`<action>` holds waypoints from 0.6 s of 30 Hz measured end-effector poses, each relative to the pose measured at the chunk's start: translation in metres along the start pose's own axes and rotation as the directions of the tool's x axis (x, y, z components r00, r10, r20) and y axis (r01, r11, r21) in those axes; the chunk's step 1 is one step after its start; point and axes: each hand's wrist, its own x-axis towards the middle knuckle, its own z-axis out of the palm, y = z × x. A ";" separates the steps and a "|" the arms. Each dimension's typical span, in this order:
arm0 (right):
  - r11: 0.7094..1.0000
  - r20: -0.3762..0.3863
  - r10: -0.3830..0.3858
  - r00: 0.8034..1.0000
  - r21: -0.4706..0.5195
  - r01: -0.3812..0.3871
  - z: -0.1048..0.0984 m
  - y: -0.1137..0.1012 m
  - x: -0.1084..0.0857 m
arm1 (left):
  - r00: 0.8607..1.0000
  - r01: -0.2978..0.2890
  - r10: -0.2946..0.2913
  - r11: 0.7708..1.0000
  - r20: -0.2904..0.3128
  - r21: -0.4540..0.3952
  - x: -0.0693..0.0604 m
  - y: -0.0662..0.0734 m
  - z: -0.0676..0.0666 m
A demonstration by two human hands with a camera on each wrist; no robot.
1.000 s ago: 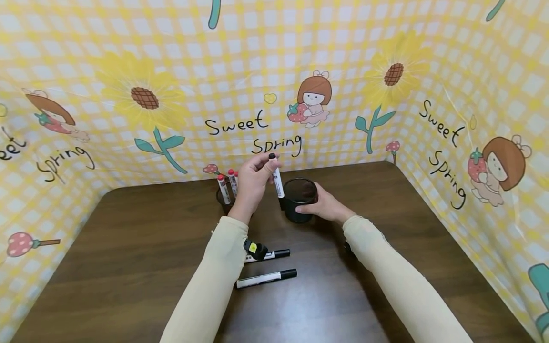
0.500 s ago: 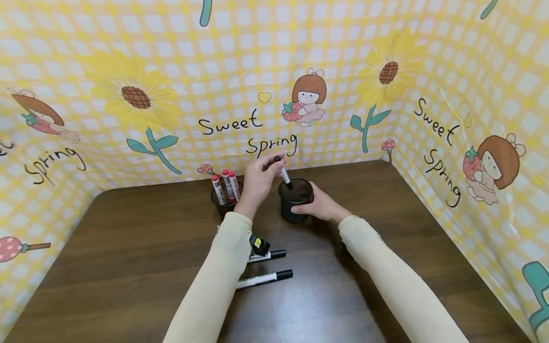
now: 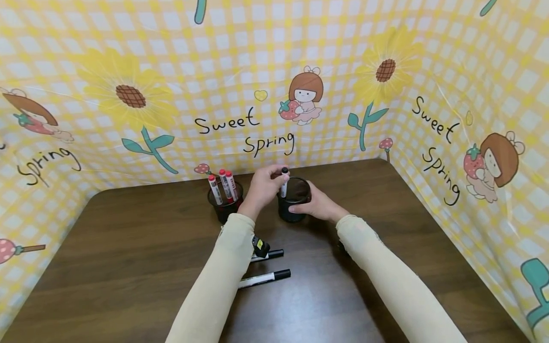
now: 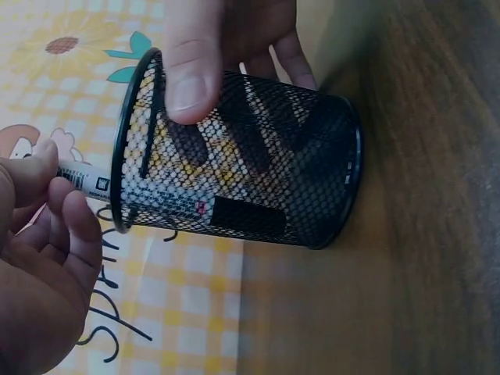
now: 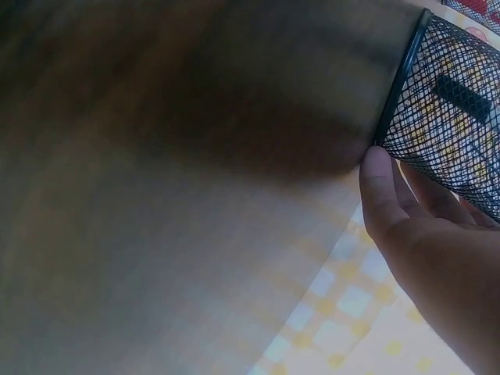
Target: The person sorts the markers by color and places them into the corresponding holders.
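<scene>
My left hand (image 3: 263, 186) pinches a white marker (image 3: 284, 189) by its upper end, near the black tip on top. The marker stands nearly upright, its lower part inside a black mesh pen holder (image 3: 289, 213). Through the mesh in the left wrist view, the marker's dark lower end shows partway down the pen holder (image 4: 305, 187). My right hand (image 3: 320, 204) holds the pen holder from the right side, thumb across its front. In the right wrist view, fingers (image 5: 380, 183) touch the holder beside its black rim.
Left of my left hand stands a second mesh holder (image 3: 223, 212) with several red-capped markers (image 3: 229, 185). Two black-ended markers (image 3: 265, 279) lie on the wooden table (image 3: 141, 257) near my left forearm, partly covered by it. A patterned cloth (image 3: 171, 71) hangs behind and at both sides.
My left hand has moved right and down, bringing the marker from beside the pen holder over its mouth and into it. My right hand keeps its hold on the holder.
</scene>
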 end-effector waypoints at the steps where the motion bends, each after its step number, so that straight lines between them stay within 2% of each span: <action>1: 1.000 -0.002 0.005 1.000 -0.005 -0.005 0.000 0.000 0.000 | 1.000 0.000 0.000 1.000 -0.004 0.019 0.001 -0.002 0.001; 3: 1.000 -0.003 0.006 1.000 -0.011 -0.006 -0.001 0.002 -0.001 | 1.000 -0.004 0.004 0.999 -0.008 0.037 0.001 -0.005 0.005; 8: 1.000 0.004 -0.004 1.000 0.003 0.004 -0.001 0.000 -0.001 | 1.000 0.007 -0.007 1.000 -0.004 0.013 -0.001 -0.008 0.008; 18: 0.999 0.011 -0.006 1.000 -0.036 0.006 -0.002 0.000 0.001 | 0.999 0.029 -0.029 1.000 -0.016 0.011 -0.002 -0.013 0.013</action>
